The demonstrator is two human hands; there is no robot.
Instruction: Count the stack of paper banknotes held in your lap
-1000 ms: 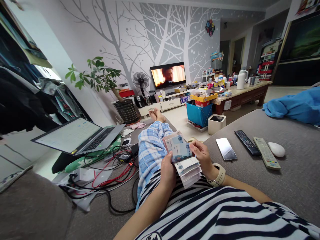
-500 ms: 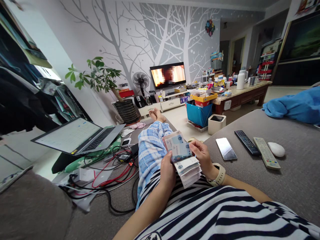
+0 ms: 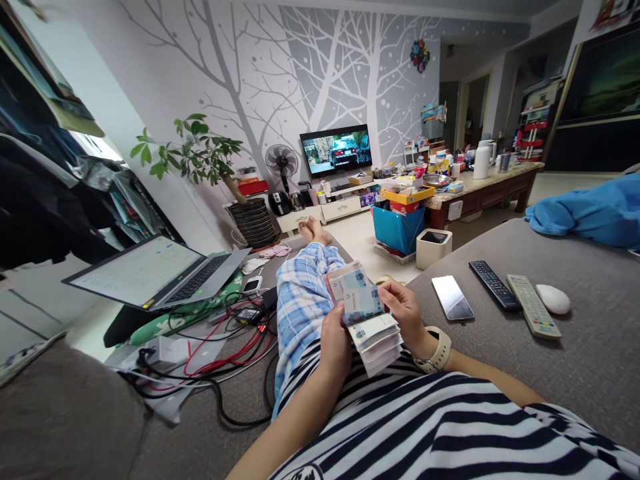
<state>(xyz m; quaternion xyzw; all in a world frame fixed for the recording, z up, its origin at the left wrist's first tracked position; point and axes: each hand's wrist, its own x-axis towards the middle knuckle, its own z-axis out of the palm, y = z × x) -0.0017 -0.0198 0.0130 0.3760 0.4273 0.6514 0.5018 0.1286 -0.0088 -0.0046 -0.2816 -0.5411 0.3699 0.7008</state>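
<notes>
A folded wad of banknotes [image 3: 377, 339] lies over my lap, its lower ends fanned out in layers. My left hand [image 3: 335, 341] is closed around the wad's left side, thumb on top. Blue-grey banknotes [image 3: 356, 293] stand up from the wad, with pinkish ones behind them. Between thumb and fingers, my right hand [image 3: 401, 308] pinches the right edge of the front blue-grey banknote. A pale watch sits on the right wrist [image 3: 436, 350]. The fingers under the wad are hidden.
To the right on the grey sofa lie a phone [image 3: 453, 298], a black remote [image 3: 494, 285], a beige remote [image 3: 533, 307] and a white mouse [image 3: 553, 299]. At left are an open laptop [image 3: 205, 280] and tangled cables [image 3: 225, 360]. A cluttered table [image 3: 490, 183] stands beyond.
Both hands and the banknotes keep practically the same position. Only the picture on the television has switched, from a blurred figure to a car.
</notes>
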